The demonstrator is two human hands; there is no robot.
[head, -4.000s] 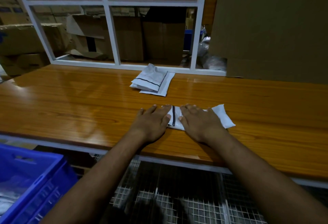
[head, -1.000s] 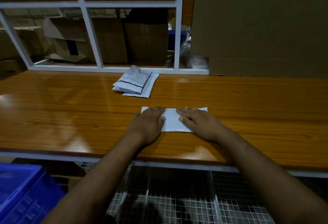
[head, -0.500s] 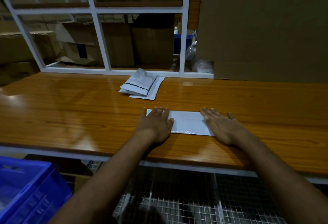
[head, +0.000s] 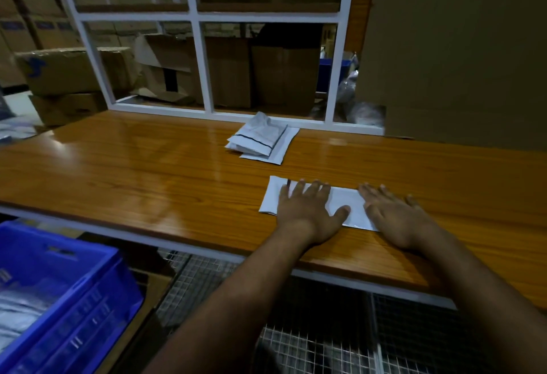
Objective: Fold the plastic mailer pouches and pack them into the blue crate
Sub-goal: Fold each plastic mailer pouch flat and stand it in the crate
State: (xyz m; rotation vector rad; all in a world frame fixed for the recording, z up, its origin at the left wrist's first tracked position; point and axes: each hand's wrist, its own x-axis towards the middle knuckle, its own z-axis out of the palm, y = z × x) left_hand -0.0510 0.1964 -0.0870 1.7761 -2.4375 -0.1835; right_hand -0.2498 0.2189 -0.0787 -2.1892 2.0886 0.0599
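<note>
Right now your left hand [head: 307, 211] lies flat, fingers straight and spread, pressing on a white mailer pouch [head: 346, 206] near the front edge of the wooden table [head: 148, 172]. Your right hand [head: 396, 216] is flat too, covering the pouch's right end, so that edge is hidden. Neither hand grips anything. Farther back, a small pile of pouches [head: 262, 141] lies by a white frame [head: 204, 68]. Low on your left, the blue crate [head: 68, 293] is cut off by the picture's edge; pale contents inside are hard to make out.
</note>
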